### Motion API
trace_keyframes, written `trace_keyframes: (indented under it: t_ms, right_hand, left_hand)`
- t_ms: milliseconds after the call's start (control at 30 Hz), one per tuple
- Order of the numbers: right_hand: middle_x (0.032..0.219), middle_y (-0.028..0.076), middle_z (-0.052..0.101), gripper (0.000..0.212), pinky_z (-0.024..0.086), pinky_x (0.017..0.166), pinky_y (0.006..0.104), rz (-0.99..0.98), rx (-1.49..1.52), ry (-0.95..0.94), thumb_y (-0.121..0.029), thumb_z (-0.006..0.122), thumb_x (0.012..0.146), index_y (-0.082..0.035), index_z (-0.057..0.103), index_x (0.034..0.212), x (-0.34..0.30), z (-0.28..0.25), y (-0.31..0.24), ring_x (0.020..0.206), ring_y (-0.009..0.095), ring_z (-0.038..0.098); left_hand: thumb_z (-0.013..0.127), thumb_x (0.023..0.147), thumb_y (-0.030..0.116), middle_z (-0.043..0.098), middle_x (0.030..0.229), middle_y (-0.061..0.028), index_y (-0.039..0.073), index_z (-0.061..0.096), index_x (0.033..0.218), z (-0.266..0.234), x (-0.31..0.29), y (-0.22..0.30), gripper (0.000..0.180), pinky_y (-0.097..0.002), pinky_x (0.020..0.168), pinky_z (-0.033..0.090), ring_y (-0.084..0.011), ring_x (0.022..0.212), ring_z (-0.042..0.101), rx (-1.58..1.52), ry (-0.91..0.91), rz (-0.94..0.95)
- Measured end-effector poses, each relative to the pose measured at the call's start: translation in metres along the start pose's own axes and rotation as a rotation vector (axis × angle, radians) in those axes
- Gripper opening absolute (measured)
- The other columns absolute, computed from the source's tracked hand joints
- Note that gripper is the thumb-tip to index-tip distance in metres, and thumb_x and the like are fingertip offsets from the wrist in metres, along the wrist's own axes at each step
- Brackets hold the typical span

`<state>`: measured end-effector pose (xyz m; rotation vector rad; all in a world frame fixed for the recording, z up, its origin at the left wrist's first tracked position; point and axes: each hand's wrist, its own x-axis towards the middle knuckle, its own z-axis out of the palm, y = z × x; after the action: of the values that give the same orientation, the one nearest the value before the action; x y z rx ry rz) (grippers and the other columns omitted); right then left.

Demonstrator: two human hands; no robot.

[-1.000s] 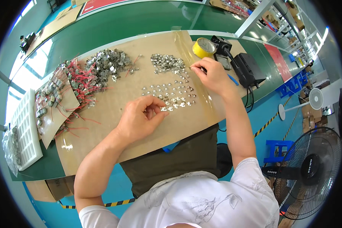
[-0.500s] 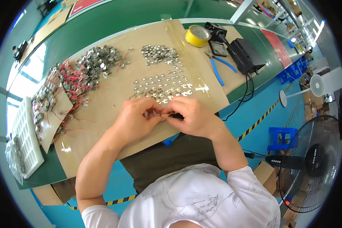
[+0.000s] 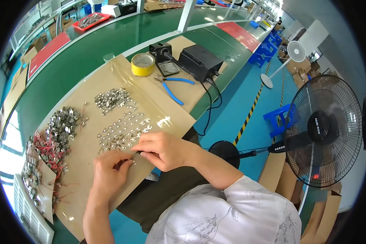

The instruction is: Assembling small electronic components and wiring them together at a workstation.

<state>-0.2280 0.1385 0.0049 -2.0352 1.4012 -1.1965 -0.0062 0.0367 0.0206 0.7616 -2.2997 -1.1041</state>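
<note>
My left hand is pinched closed near the front edge of the cardboard-covered bench. A small shiny metal piece shows at its thumb tip. Just to the right, my right hand is closed round a small dark object, mostly hidden by the fingers; its kind cannot be made out. Beyond both hands, small metal parts lie spread in loose rows on the brown cardboard. A denser heap of similar metal parts sits behind them.
At left lie a pile of metal pieces, parts with red wires and a white slotted tray. Farther back are yellow tape, blue-handled cutters and a black soldering station. A black fan stands at right.
My view has swung to the right, so the bench appears farther left. My hands, close together before, are slightly apart, and the small metal piece now shows at the left thumb.
</note>
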Motion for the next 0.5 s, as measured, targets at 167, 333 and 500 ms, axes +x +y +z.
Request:
trace_keyframes:
  t_ms: [167, 333, 500]
  right_hand:
    - [0.099, 0.012, 0.065, 0.033, 0.055, 0.076, 0.0407, -0.069, -0.132, -0.011, 0.006, 0.073, 0.089, -0.003, 0.077, 0.121, -0.0046, -0.0044, 0.0038, 0.087, 0.031, 0.066]
    - [0.1, 0.011, 0.065, 0.033, 0.056, 0.079, 0.0401, -0.097, -0.143, -0.02, 0.003, 0.076, 0.088, -0.003, 0.077, 0.12, -0.0052, -0.0079, 0.0009, 0.09, 0.031, 0.067]
    - [0.102, 0.01, 0.067, 0.026, 0.056, 0.081, 0.0403, -0.079, -0.178, -0.014, -0.001, 0.079, 0.088, -0.003, 0.076, 0.114, -0.0057, -0.0033, -0.0019, 0.094, 0.03, 0.068]
  left_hand:
    - [0.085, 0.081, -0.004, 0.077, 0.088, -0.008, 0.002, 0.085, 0.093, 0.0066, 0.0034, -0.006, 0.014, -0.0293, 0.061, 0.055, -0.0167, 0.067, 0.069, -0.014, 0.032, 0.038]
    - [0.086, 0.081, -0.004, 0.076, 0.088, -0.0082, 0.003, 0.086, 0.095, 0.0044, 0.0043, -0.008, 0.015, -0.0293, 0.06, 0.055, -0.0169, 0.066, 0.069, 0.058, 0.034, 0.071]
    - [0.087, 0.082, -0.003, 0.075, 0.087, -0.0088, 0.001, 0.085, 0.094, 0.0041, 0.0032, -0.0098, 0.013, -0.0302, 0.057, 0.054, -0.0173, 0.065, 0.069, 0.054, 0.027, 0.084]
